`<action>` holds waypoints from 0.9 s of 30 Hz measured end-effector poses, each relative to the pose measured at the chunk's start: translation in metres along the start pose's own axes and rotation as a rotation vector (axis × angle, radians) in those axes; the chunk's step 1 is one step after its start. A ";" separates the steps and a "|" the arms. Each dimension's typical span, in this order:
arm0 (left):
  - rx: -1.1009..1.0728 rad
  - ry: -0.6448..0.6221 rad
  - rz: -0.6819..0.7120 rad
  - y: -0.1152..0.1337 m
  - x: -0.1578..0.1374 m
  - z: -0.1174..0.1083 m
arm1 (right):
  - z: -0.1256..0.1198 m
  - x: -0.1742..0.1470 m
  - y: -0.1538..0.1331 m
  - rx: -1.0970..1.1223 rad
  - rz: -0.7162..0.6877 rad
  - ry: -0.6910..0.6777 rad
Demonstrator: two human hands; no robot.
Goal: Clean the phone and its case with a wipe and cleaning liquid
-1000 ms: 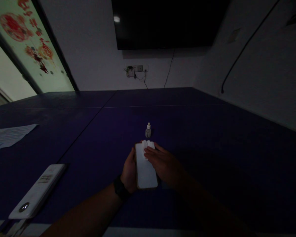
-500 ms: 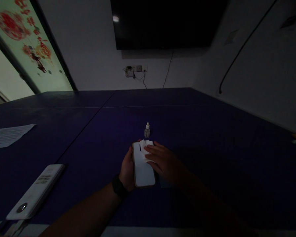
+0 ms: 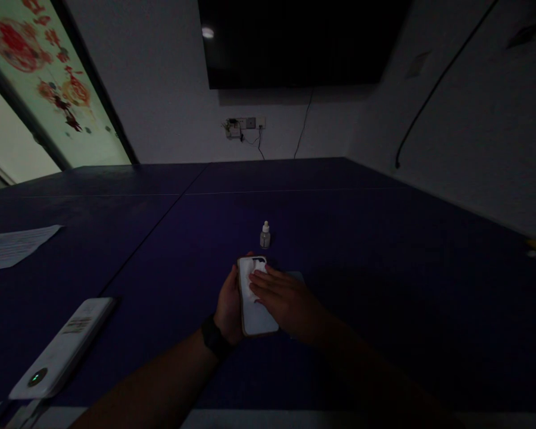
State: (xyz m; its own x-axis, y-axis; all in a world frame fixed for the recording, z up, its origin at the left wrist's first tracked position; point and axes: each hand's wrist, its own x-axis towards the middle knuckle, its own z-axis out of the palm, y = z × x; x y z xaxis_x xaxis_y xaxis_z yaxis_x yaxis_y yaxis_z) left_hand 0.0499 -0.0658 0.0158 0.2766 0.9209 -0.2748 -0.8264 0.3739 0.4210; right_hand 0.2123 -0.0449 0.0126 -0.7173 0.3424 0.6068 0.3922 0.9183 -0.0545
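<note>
My left hand [image 3: 229, 304], with a dark band at its wrist, holds a smartphone [image 3: 259, 322] by its left side. The phone's upward face is pale, with a dark patch near its top edge and a brownish rim. Across that face lies my right hand [image 3: 288, 298], its fingers pressing a white tissue [image 3: 251, 285] onto the upper half. The tissue is partly hidden beneath the fingers. Just beyond the phone, a small clear bottle [image 3: 265, 239] with a white dropper top stands upright on the dark blue table [image 3: 196, 357].
A white power bank [image 3: 67, 348] with a lit green mark and a cable lies at the left. Paper sheets [image 3: 18, 245] rest behind it. A flat greyish thing [image 3: 297, 277] shows partly behind my right hand. A large dark screen [image 3: 308, 44] hangs on the wall.
My right hand has slid the tissue left and slightly down over the phone, uncovering the dark patch at its top. The left hand keeps its hold. The power bank's green mark is now lit.
</note>
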 end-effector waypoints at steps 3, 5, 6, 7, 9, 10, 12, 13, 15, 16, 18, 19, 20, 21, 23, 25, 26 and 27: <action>0.005 0.005 0.007 0.000 -0.001 0.000 | -0.004 0.001 -0.002 0.070 -0.053 -0.041; 0.010 0.006 0.007 0.000 0.000 -0.001 | -0.007 0.001 -0.001 0.069 -0.011 -0.017; 0.013 0.002 0.004 0.000 0.001 -0.001 | -0.006 0.002 0.000 0.046 0.017 0.004; 0.017 -0.004 0.003 0.000 0.001 -0.002 | -0.006 0.002 0.000 0.025 0.037 0.022; 0.022 -0.011 0.007 0.000 0.002 -0.003 | -0.003 0.002 0.000 0.025 0.058 0.039; 0.026 -0.011 0.010 0.000 0.002 -0.003 | -0.003 0.003 -0.001 0.047 0.081 0.046; 0.041 -0.007 0.007 0.000 0.001 -0.003 | -0.004 0.005 -0.004 0.102 0.166 0.093; 0.049 -0.004 -0.003 0.000 0.001 -0.003 | -0.004 0.006 -0.006 0.118 0.217 0.130; 0.061 0.005 -0.053 -0.001 -0.001 -0.003 | -0.003 0.008 -0.011 0.115 0.280 0.198; 0.058 0.011 -0.080 -0.001 -0.001 -0.004 | -0.002 0.009 -0.014 0.102 0.274 0.211; 0.034 0.019 -0.105 -0.002 -0.001 -0.005 | 0.004 0.011 -0.020 0.066 0.213 0.188; 0.017 0.021 -0.102 -0.002 -0.001 -0.006 | 0.006 0.011 -0.022 0.051 0.173 0.162; 0.003 0.020 -0.093 -0.002 -0.001 -0.006 | 0.008 0.011 -0.024 0.044 0.135 0.130; -0.006 0.014 -0.083 -0.002 0.000 -0.006 | 0.007 0.010 -0.024 0.050 0.101 0.091; -0.005 -0.009 -0.067 -0.002 0.000 -0.006 | 0.003 0.007 -0.022 0.106 0.030 -0.004; 0.006 -0.023 -0.054 -0.002 0.000 -0.004 | -0.003 0.005 -0.016 0.181 -0.029 -0.089; 0.009 -0.021 -0.052 -0.002 0.000 -0.003 | -0.005 0.004 -0.013 0.189 -0.033 -0.098; 0.010 -0.010 -0.051 -0.002 0.000 -0.003 | -0.006 0.004 -0.010 0.166 -0.013 -0.088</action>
State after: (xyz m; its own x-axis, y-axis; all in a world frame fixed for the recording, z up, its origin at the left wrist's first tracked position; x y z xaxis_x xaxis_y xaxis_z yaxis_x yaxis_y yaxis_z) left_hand 0.0502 -0.0672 0.0128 0.3230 0.9016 -0.2877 -0.8060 0.4213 0.4156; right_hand 0.2090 -0.0539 0.0201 -0.7721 0.3393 0.5374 0.2871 0.9406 -0.1814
